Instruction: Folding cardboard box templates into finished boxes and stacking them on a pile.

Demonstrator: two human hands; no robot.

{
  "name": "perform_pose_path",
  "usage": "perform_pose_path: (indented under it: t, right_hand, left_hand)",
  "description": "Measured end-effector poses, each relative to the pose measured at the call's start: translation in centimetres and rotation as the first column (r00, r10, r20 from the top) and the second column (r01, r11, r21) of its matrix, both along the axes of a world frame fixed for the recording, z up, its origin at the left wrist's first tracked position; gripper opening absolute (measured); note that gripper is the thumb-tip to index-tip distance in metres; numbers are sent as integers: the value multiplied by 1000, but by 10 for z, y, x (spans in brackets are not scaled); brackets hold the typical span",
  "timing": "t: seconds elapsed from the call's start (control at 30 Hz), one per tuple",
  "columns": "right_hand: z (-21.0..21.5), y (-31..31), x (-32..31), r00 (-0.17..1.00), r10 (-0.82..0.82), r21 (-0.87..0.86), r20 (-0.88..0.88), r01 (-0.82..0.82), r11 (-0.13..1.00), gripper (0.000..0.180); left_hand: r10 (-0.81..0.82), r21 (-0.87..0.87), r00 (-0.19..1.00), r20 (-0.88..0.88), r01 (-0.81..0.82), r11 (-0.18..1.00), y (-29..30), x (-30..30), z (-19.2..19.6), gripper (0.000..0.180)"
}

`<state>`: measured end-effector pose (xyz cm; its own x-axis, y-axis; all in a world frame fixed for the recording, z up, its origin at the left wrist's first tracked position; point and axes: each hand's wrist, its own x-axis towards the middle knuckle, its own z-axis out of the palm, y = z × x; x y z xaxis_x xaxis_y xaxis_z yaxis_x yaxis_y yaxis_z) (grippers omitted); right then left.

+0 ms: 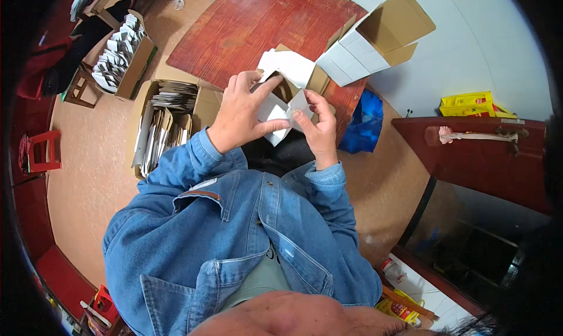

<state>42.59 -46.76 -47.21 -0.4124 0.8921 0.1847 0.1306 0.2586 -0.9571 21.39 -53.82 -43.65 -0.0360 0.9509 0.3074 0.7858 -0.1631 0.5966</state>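
Note:
A white cardboard box [291, 64] with a brown inside sits in front of me at the near edge of the red wooden table, its flaps partly raised. My left hand [241, 108] grips it from the left, fingers at the opening and thumb along the near side. With thumb and fingers, my right hand [318, 125] pinches a flap at the box's near right corner. Part of the box is hidden behind my hands. Beyond it to the right stands another white box [346, 60], its brown-lined lid flaps raised.
The red wooden table [234, 37] stretches away from me. On the floor at left, a carton [196, 104] holds flat folded cardboard, and a second carton [138, 72] is packed with white pieces. A blue bag [366, 125] is beside the table's right edge. A red stool [46, 151] stands far left.

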Motion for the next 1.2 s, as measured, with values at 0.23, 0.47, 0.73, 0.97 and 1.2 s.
perform_pose_path:
  t: [0.23, 0.47, 0.73, 0.97, 1.2]
  right_hand:
    - [20, 0, -7, 988, 153, 40, 20, -153, 987, 52]
    - [32, 6, -26, 995, -14, 275, 99, -14, 961, 31]
    - [21, 21, -22, 983, -170, -2, 64, 171, 985, 25]
    - [16, 13, -28, 992, -129, 78, -10, 129, 989, 29]
    - [16, 8, -24, 999, -36, 103, -16, 38, 994, 29]
  left_hand:
    - [38, 197, 994, 103, -57, 979, 6, 8, -11, 39]
    - [61, 184, 982, 179, -94, 978, 2, 28, -14, 17]
    - [81, 140, 983, 167, -105, 985, -1, 29, -18, 40]
    - [-32, 268, 891, 453, -102, 958, -7, 28, -33, 76]
    - [-133, 176, 977, 164, 103, 979, -11, 8, -30, 63]
